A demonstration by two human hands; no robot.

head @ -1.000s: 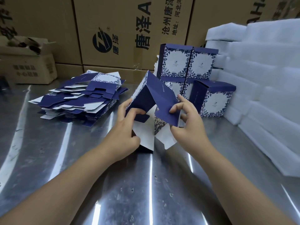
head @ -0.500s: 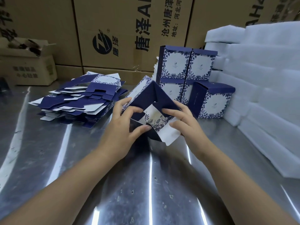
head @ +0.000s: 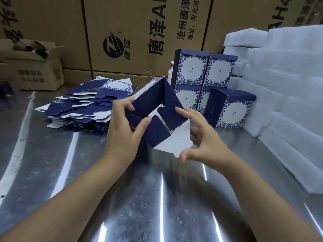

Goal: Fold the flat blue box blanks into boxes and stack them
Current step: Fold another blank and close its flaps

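Left hand (head: 122,138) gripped the half-folded box (head: 152,102); right hand (head: 208,145), fingers extended, touched it; cartons (head: 139,20) behind read "唐泽".

left hand (head: 122,137) pinching, right hand (head: 206,144) splayed
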